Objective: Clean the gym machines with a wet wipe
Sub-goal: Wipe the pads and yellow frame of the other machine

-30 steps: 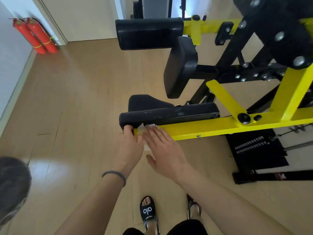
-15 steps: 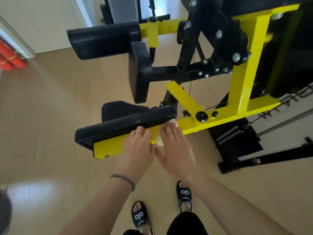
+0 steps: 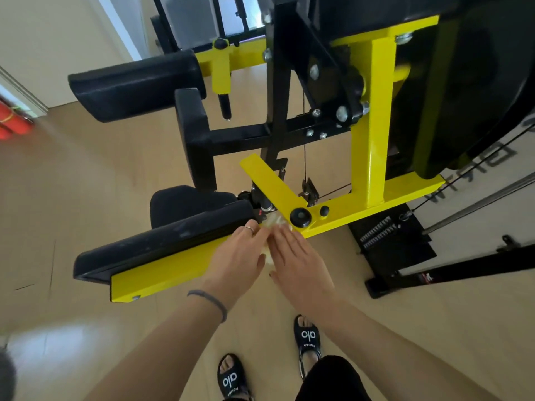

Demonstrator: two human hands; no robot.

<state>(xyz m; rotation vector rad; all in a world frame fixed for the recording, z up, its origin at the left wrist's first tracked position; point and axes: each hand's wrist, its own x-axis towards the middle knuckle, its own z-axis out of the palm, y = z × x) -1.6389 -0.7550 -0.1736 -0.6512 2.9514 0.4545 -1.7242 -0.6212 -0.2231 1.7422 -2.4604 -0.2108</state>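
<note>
Yellow beam getting wiped down

The wet wipe (image 3: 270, 227) is pressed flat on the yellow beam (image 3: 185, 263) under the right hand (image 3: 295, 256), fingers straight; left hand (image 3: 240, 256) rests beside it. The black knob (image 3: 300, 217) at 1 o'clock should be circled, not skipped.

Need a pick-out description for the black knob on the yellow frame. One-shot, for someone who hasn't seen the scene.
Start at the yellow horizontal beam running across the machine's lower frame, just beyond the right hand. Where the short diagonal yellow brace meets that beam sits the black knob. It is round and domed, clearly bigger than the small black cap just to its right, and nearest the white wet wipe.
</note>
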